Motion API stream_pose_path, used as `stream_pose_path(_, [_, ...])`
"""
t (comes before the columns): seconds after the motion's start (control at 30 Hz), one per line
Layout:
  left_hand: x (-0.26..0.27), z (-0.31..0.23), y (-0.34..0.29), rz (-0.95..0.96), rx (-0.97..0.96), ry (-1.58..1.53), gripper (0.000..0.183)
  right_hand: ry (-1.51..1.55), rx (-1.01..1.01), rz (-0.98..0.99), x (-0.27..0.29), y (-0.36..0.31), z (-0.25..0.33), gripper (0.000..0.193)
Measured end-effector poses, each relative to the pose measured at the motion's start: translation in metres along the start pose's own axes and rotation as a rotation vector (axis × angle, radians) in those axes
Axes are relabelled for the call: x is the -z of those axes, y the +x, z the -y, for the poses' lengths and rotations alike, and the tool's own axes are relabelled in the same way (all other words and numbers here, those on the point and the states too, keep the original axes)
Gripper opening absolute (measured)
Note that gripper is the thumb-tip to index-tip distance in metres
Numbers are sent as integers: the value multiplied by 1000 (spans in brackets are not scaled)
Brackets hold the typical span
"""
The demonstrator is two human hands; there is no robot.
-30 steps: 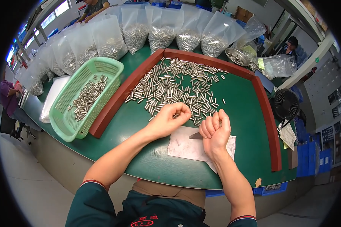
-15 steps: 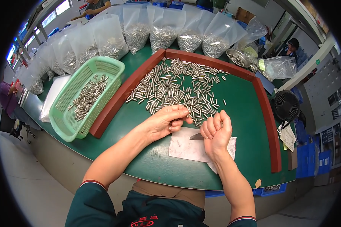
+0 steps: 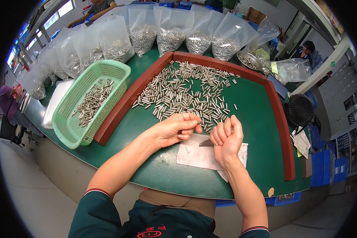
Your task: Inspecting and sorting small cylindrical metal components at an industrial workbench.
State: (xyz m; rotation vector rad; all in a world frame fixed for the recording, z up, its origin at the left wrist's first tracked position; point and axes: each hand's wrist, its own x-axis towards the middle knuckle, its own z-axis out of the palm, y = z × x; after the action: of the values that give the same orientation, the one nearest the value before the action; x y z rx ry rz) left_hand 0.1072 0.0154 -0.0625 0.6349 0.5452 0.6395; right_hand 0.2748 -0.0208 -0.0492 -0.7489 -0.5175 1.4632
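A spread of short silvery metal pins point(image 3: 186, 89) lies on the green tabletop in front of both hands. My left hand point(image 3: 176, 129) is at the near edge of the pins, thumb and fingers pinched together; what they hold, if anything, is too small to make out. To its right my right hand point(image 3: 228, 141) is closed in a fist around a knife, whose grey pointed blade point(image 3: 205, 143) sticks out to the left; its handle is hidden in the fist. Under the blade lies a smudged whitish sheet point(image 3: 196, 156), partly covered by the right hand and wrist.
Red-brown bars point(image 3: 279, 131) frame the pins at the left, back and right. A green perforated basket point(image 3: 63, 119) holding more pins stands left. Clear bags of pins point(image 3: 174, 35) line the back. A metal bowl point(image 3: 248, 61) and a black fan point(image 3: 300, 110) are at the right.
My left hand has moved slightly toward the right and down, its fingers still pinched. My right hand and the knife have hardly moved.
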Motion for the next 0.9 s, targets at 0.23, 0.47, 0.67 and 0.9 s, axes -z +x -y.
stream_pose_path(0.23, [-6, 10, -4, -91, -438, 1260, 15, 0, -1, 54, 5, 0, 3, 43])
stream_pose_path(0.47, [-16, 17, -11, -232, -494, 1658, 15, 33, 122, 180, 6, -2, -1, 46])
stream_pose_path(0.67, [-19, 13, -9, -265, -395, 1582, 11, 42, 167, 218, 7, 1, -8, 45])
stream_pose_path(0.9, [-20, 11, -8, -282, -372, 1567, 11, 49, 148, 216, 7, 2, -10, 45])
